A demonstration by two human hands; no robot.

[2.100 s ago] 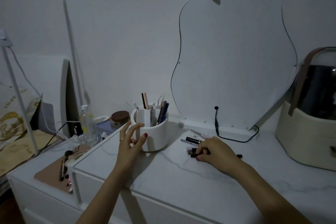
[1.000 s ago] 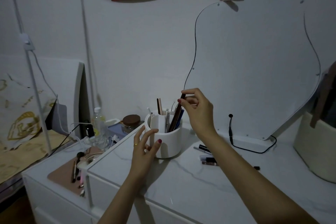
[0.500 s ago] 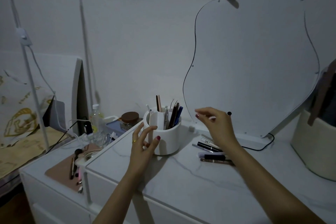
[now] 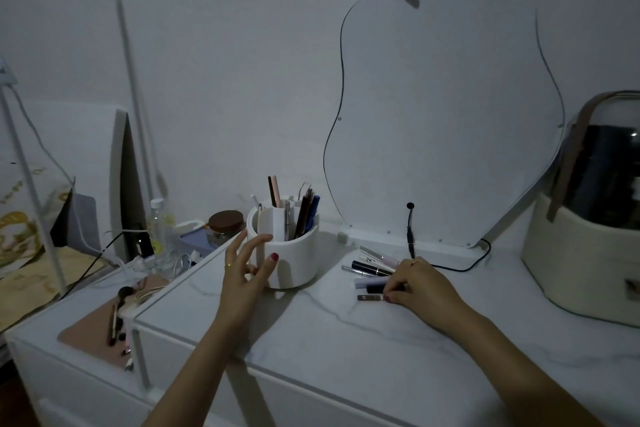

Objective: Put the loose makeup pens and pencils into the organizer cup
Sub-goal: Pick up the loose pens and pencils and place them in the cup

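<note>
A white round organizer cup [image 4: 294,255] stands on the marble tabletop and holds several upright pens and pencils [image 4: 304,215]. My left hand [image 4: 246,274] rests against the cup's left side, fingers spread. To the right of the cup lie several loose makeup pens [image 4: 369,267]. My right hand [image 4: 420,288] lies palm down over them, its fingertips pinched on a dark pencil [image 4: 370,297] that lies flat on the table.
A curvy mirror panel [image 4: 446,107] leans at the back, its black cable [image 4: 411,232] running along the table. A cream case with a dark dome [image 4: 585,253] stands at the right. Lower left: a jar [image 4: 225,227], a bottle [image 4: 160,229] and brushes on a pink mat [image 4: 100,329].
My right hand dropped a dark pencil into the cup, then came down to the loose pile and closed its fingertips on another pencil. The left hand stayed at the cup.
</note>
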